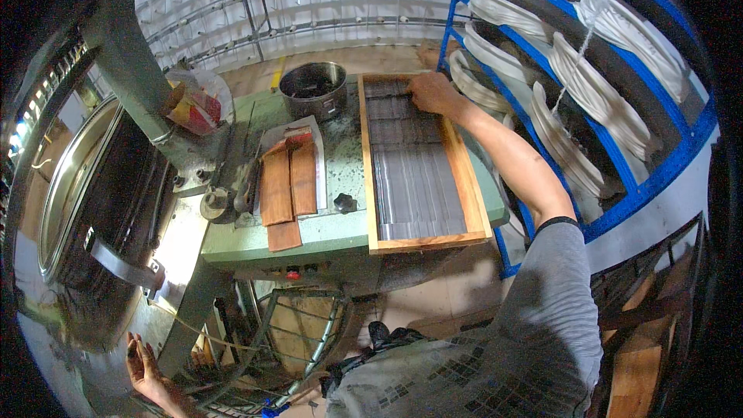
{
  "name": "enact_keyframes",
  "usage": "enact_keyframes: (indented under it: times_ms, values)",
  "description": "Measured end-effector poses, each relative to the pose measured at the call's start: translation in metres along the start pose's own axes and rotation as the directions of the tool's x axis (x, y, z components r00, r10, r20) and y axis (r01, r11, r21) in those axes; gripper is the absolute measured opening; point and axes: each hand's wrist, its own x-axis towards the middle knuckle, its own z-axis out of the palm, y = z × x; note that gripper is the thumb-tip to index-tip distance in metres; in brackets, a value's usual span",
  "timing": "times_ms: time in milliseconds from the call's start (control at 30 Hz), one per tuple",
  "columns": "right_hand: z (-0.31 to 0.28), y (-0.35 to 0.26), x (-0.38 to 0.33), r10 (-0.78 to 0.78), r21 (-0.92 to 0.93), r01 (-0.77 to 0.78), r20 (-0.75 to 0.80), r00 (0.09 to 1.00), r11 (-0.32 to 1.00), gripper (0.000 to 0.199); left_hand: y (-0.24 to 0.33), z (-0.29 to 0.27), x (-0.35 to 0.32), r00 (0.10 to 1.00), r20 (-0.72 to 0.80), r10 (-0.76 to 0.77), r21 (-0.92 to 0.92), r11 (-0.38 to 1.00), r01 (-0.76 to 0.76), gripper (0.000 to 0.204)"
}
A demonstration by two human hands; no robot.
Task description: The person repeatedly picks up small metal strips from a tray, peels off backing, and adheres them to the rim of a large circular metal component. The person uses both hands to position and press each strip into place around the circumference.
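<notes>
An industrial workshop
A thick metal column (130, 54) rises beside a green worktable (333, 230), which bears a wooden tray (429, 243) packed with dark strips (414, 178) and a round steel pot (329, 101); to the right, a blue metal rack (631, 200) carries long white bundles (597, 97) in tiers.

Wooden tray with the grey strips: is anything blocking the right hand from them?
Nothing visible blocks it: the right hand is at the far end of the grey strips in the wooden tray. The pot stands left.
</notes>
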Motion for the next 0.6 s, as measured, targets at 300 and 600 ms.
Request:
enact_keyframes:
  times_ms: [300, 600]
  values:
    - [0.020, 0.010, -0.003, -0.101, -0.014, 0.100, -0.141, 0.985, 0.995, 0.014, 0.024, 0.055, -0.041, 0.999, 0.032, 0.043, 0.100, 0.994, -0.045, 0.023]
    - [0.001, 0.006, -0.005, -0.136, -0.130, 0.118, -0.141, 0.981, 0.985, 0.011, 0.046, 0.086, -0.052, 0.994, 0.093, 0.065, 0.146, 0.986, -0.078, 0.021]
